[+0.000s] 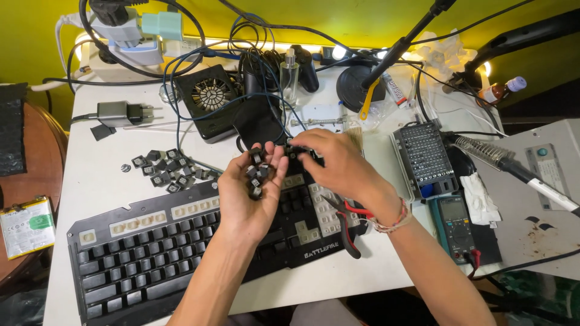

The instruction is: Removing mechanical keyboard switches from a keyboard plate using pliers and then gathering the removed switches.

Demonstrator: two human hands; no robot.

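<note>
A black keyboard [151, 253] lies slanted across the white table [90, 181], with many keys pulled off its upper and right rows. My left hand [248, 193] is held palm up over it, cupping several dark keycaps [257, 172]. My right hand [335, 160] reaches in from the right, fingertips pinching at a keycap near the keyboard's top edge, just beside my left fingertips. A pile of loose keycaps [163, 169] rests on the table to the left of the hands. Red-handled pliers [347, 220] lie on the keyboard's right end under my right wrist.
A small black fan [208, 96], a charger [121, 111] and tangled cables crowd the back. A screwdriver bit case [426, 154], a multimeter [456, 223] and a soldering iron [507, 160] sit at right. A phone battery [27, 226] lies at far left.
</note>
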